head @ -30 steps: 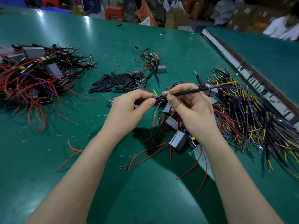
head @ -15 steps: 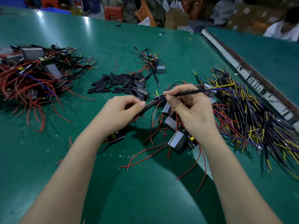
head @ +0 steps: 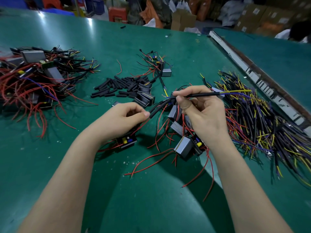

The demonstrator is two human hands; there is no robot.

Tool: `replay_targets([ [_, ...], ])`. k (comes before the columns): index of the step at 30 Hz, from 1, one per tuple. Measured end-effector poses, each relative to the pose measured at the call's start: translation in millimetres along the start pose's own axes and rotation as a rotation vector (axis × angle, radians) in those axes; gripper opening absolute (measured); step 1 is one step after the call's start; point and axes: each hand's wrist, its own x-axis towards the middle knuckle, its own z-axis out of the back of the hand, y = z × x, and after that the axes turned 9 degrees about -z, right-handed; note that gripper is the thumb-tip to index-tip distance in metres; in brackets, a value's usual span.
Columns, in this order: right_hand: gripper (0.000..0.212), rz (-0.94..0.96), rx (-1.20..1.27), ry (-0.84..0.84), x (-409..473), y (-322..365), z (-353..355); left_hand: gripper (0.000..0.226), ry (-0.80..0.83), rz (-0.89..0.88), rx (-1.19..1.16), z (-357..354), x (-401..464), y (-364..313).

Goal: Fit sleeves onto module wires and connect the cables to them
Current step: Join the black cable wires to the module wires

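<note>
My right hand (head: 204, 113) pinches a black cable (head: 202, 94) whose yellow and blue cores point right. A black sleeve (head: 158, 108) runs from that pinch down-left to the fingertips of my left hand (head: 121, 118), which pinch its lower end. A small black module (head: 126, 141) with red wires lies on the table just below my left wrist. Loose black sleeves (head: 116, 88) are heaped behind my hands. Grey modules with red wires (head: 182, 145) lie under my right hand.
A large pile of black, yellow and blue cables (head: 262, 125) fills the right side. A pile of modules with red wires (head: 33, 78) sits at the far left. Another module (head: 165, 72) lies behind. A metal rail (head: 249, 71) borders the green table (head: 67, 157).
My left hand has slid down and left, away from my right hand, along the sleeve. The black module dropped into view below my left wrist. My right hand stayed almost still.
</note>
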Motion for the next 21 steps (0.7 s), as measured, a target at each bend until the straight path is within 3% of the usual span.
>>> replay_targets([
  [6, 0.017, 0.036, 0.017, 0.025, -0.2, 0.4, 0.7, 0.010, -0.189, -0.136, 0.021, -16.4, 3.5, -12.2],
  [21, 0.016, 0.004, 0.021, 0.042, -2.3, 2.6, -0.2, 0.014, -0.252, -0.212, -0.189, -23.0, 0.2, -24.9],
])
